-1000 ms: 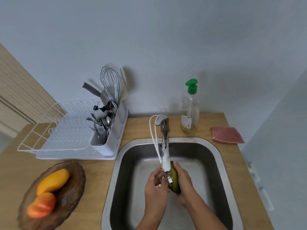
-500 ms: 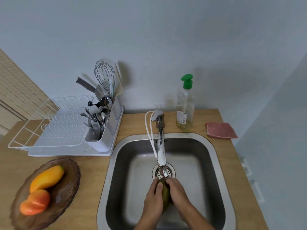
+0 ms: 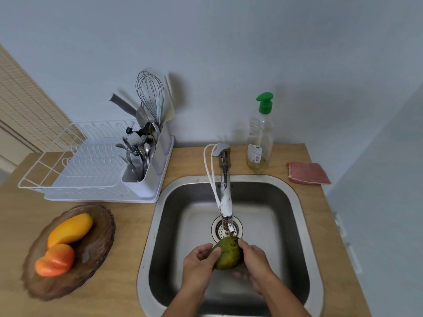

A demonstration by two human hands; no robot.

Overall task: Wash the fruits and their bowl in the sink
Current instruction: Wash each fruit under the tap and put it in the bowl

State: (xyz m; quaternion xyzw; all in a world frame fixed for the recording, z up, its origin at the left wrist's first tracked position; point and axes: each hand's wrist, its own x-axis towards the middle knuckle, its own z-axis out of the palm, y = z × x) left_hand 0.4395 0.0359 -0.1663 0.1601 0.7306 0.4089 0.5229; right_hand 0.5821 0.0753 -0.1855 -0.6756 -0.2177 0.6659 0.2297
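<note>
Head view: left hand (image 3: 198, 265) and right hand (image 3: 256, 261) both grip the green mango (image 3: 227, 253) over the sink (image 3: 297, 202).

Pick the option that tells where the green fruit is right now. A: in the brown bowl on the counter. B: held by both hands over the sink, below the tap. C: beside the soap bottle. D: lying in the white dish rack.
B: the left hand and the right hand both grip the green fruit over the sink, just below the tap.
</note>
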